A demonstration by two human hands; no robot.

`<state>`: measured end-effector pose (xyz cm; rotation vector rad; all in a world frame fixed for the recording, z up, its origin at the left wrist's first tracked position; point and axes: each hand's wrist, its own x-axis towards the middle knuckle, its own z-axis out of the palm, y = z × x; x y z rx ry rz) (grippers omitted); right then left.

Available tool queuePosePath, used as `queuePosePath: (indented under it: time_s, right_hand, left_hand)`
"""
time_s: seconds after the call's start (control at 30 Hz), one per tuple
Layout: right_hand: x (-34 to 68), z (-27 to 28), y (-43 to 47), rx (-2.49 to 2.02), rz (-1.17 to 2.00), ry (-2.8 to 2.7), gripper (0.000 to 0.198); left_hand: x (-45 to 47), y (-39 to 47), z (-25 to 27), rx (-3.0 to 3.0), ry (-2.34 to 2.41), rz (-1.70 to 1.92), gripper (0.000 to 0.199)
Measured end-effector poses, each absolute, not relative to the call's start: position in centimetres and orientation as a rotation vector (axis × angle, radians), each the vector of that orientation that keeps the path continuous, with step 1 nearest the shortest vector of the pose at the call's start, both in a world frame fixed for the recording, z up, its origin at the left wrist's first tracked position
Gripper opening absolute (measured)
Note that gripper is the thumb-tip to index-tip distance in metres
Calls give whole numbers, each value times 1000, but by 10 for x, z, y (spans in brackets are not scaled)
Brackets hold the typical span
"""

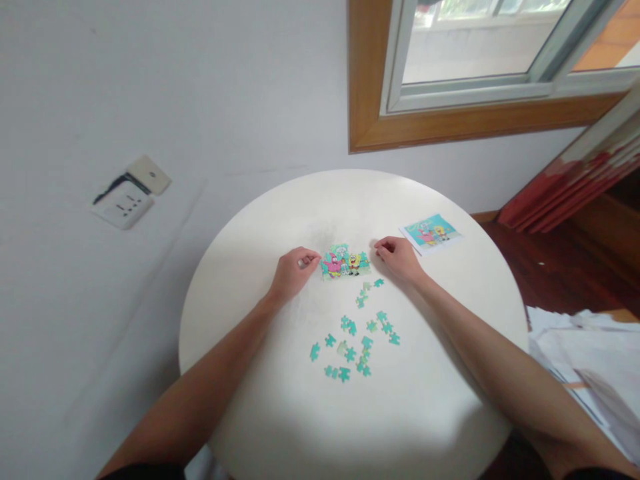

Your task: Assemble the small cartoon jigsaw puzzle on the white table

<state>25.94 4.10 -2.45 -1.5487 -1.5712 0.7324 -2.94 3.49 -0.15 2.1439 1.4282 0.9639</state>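
Your puzzle (345, 261) lies flat on the white table (235, 320), probably because the firm top supports its joints, and its picture faces up, so you can read the figures in it. The loose pieces (350, 354) are spread between it and your body, mostly in small groups with bare table around them, which likely makes each outline easy to tell apart. The card (433, 233), with a similar picture, rests face up beyond your right wrist, seemingly where you can glance at it without it crowding the work. The puzzle itself sits between your hands. Your left hand (295, 273) is at its left edge, thumb and forefinger brought together in a loop; whether they touch that edge or pinch a piece, you cannot tell from here. Your right hand (397, 257) is just beside the right edge, apart from it, fingers curled in and tips close together; whether something small is between them cannot be told. The nearest pieces lie just below the puzzle, toward you.
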Motion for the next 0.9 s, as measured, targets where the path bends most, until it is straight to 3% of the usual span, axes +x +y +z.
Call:
queuePosePath:
  time_s: [0.6, 0.9]
  right_hand:
    - [264, -22, 44, -1524, 846, -1553, 17]
    - [279, -4, 37, -1424, 985, -1891, 12]
  left_hand:
    - [-31, 36, -2, 2150, 1455, 959, 17]
    - [-30, 36, -1, 2131, 1456, 948, 18]
